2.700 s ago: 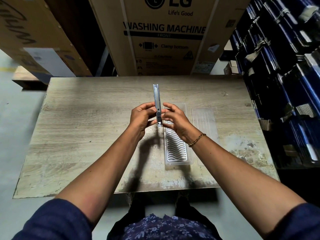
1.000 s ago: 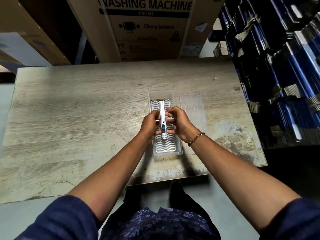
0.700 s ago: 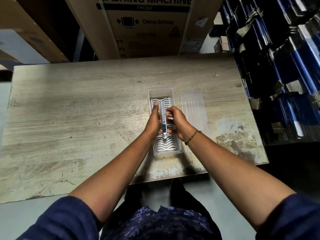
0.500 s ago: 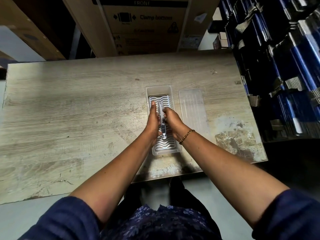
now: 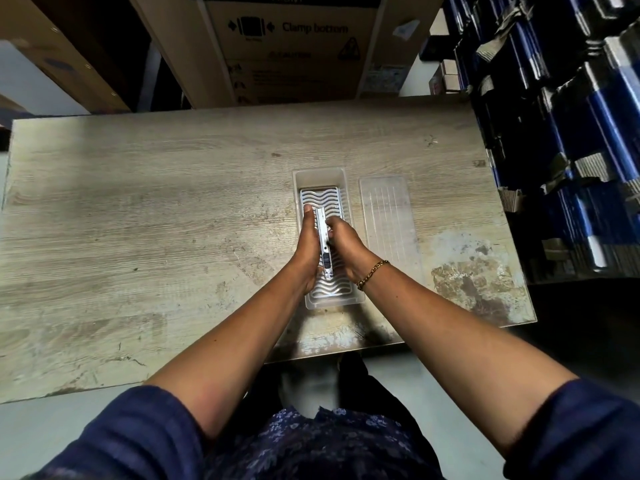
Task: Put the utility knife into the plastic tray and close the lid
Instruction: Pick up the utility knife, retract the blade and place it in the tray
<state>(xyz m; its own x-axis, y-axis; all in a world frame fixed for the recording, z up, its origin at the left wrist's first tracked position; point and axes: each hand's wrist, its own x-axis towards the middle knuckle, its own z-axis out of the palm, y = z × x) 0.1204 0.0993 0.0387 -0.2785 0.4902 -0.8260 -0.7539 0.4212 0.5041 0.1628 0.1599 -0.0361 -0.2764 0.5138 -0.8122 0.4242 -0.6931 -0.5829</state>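
A slim silver utility knife (image 5: 324, 240) lies lengthwise low inside the clear plastic tray (image 5: 318, 176), over its white wavy insert. My left hand (image 5: 307, 249) presses along the knife's left side and my right hand (image 5: 346, 244), with a gold bracelet at the wrist, holds its right side. Both hands reach into the tray and hide much of the insert. The clear ribbed lid (image 5: 388, 216) lies flat on the table just right of the tray, apart from it.
The tray sits on a worn wooden table (image 5: 156, 237) near its front right. A large cardboard washing-machine box (image 5: 294, 46) stands behind the table. Dark blue stacked packs (image 5: 571, 133) line the right side close to the table edge.
The knife was held upright above the tray; both hands have since lowered it flat and down into the tray. The lid has not moved.
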